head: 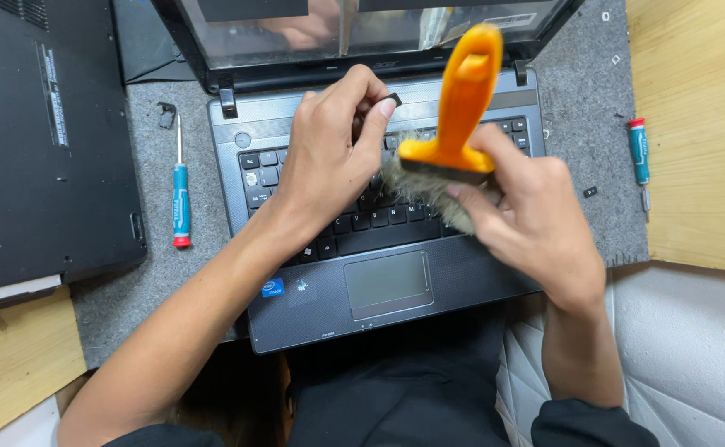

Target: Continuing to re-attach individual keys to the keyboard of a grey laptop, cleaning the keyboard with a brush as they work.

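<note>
While the left hand (325, 153) hangs over the upper middle of the keyboard (362, 219), its thumb and forefinger are pinched shut on a small black keycap (392, 99), held just above the top key rows. The other fingers of that hand curl loosely beneath. The right hand (528, 211) is closed around the head of an orange-handled brush (462, 99), fingers wrapped about the ferrule and the pale grey bristles (428, 186). The handle tilts up and away toward the screen, and the bristles point down-left, touching or just over the middle keys; which of the two cannot be told.

The keyboard belongs to an open grey laptop (313, 310) that sits in front of the person, its front edge overhanging the grey felt mat (586, 99) toward the lap. The lid stands open at the top of the view, its glossy screen (271, 37) reflecting light.

On the mat to the left of the laptop lies a screwdriver with a teal and red handle (180, 207), its tip pointing away. A second teal and red screwdriver (639, 149) lies on the wooden bench (693, 124) at the right, just off the mat's edge. Another black laptop, turned base up (39, 141), rests at the far left.
</note>
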